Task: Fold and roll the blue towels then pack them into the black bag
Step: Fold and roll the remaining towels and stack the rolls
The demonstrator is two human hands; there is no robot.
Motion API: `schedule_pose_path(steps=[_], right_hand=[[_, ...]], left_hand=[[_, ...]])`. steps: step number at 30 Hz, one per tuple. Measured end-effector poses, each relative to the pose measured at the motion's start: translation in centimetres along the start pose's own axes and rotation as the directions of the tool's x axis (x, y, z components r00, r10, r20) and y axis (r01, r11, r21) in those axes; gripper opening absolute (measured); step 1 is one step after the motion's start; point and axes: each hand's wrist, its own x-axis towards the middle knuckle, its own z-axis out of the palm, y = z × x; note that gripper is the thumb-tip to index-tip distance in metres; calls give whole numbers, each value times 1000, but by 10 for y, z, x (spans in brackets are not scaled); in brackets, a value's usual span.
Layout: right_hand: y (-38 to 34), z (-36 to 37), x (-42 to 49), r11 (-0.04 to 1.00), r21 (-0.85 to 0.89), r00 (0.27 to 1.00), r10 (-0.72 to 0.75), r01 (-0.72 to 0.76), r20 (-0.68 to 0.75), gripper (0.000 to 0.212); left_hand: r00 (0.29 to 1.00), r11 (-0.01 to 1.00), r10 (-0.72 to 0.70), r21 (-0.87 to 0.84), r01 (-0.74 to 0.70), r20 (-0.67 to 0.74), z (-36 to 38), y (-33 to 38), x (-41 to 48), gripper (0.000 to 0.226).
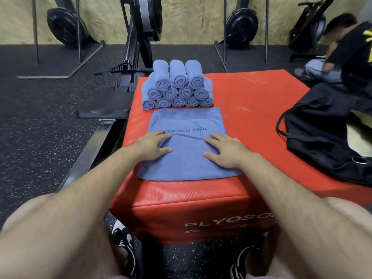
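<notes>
Pressing down flat on the folded blue towel point(187, 164) with left hand point(153, 144) and right hand point(223, 150), fingers straight and spread, gripping nothing. Lying at the front edge of the red plyo box point(251, 93), printed side up, not rolled yet. Just behind it, a pyramid of rolled towels point(178, 87); well off to the right, the black bag point(330, 137), slumped on the box's edge. Could easily roll crooked if started unevenly, tbh. Also risky: rolling forward into that pyramid and toppling the lot, or knocking rolls off the back.
</notes>
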Motion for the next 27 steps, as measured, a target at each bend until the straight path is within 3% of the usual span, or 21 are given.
schedule_pose_path(steps=[6, 11, 14, 17, 20, 24, 27], right_hand=[[-5, -22, -19, 999, -44, 993, -5, 10, 116, 69], [-17, -33, -12, 998, -60, 974, 24, -11, 225, 58], [-14, -46, 18, 996, -92, 981, 20, -2, 195, 48], [0, -52, 47, 993, -118, 990, 17, 0, 144, 48], [20, -39, 64, 999, -40, 996, 7, -3, 90, 46], [35, -35, 76, 997, 75, 998, 26, -29, 49, 45], [48, -36, 87, 969, 241, 991, 27, -58, 133, 28]], left_hand=[[981, 995, 44, 83, -60, 190, -16, 6, -21, 69], [996, 996, 81, 19, -82, 45, -16, 11, -17, 38], [997, 997, 72, 4, -72, -13, -17, 11, 1, 41], [999, 997, 32, 73, -34, 34, -25, 6, 23, 41], [998, 993, -1, 114, -5, 57, -26, -7, 40, 38], [1000, 999, 9, 39, -9, -5, -23, -23, 53, 36], [1000, 999, 27, 21, -27, -5, -30, -26, 61, 30]])
